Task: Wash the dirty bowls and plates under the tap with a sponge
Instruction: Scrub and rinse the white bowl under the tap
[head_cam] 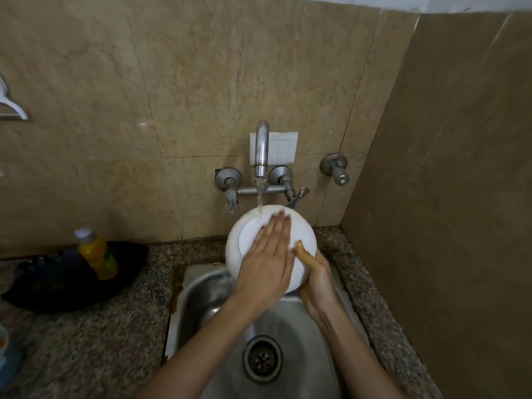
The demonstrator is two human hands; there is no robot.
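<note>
A white bowl (303,234) is held above the steel sink (207,295), its underside facing me, under the tap (261,148). Water runs from the spout onto the bowl's top edge. My left hand (267,254) lies flat on the bowl's base with fingers straight. My right hand (315,276) grips the bowl's lower right rim, thumb curled over the edge. No sponge is visible.
A bottle of yellow liquid (98,254) stands on a dark pan (57,286) on the granite counter (95,341) at left. Tap handles (293,194) and a wall valve (336,168) sit behind the sink. A tiled wall closes off the right side. The drain (262,358) is open.
</note>
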